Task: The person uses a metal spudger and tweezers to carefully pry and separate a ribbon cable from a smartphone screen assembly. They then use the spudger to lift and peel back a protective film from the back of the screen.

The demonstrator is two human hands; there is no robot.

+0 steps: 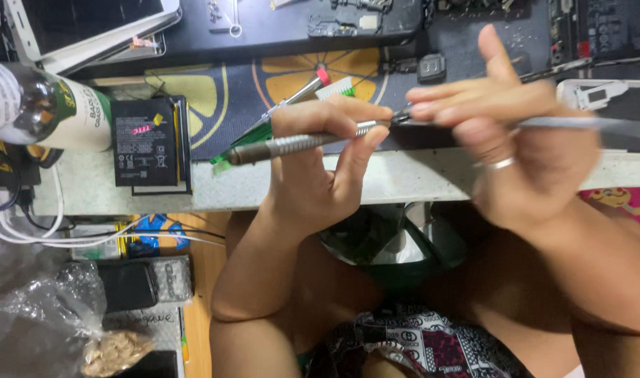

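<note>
Now, left hand (320,164) gripping a knurled screwdriver (292,145), right hand (523,133) (blurred) pinching tweezers (579,124).

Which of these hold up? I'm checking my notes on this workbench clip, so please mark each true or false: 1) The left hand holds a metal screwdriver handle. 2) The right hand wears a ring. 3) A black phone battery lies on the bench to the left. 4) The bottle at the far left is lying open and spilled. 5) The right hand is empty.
1) The left hand grips a knurled metal screwdriver handle: true.
2) The right hand wears a ring: true.
3) A black battery lies on the bench: true.
4) False: the bottle shows no spill.
5) False: it pinches a thin grey tool.
</note>
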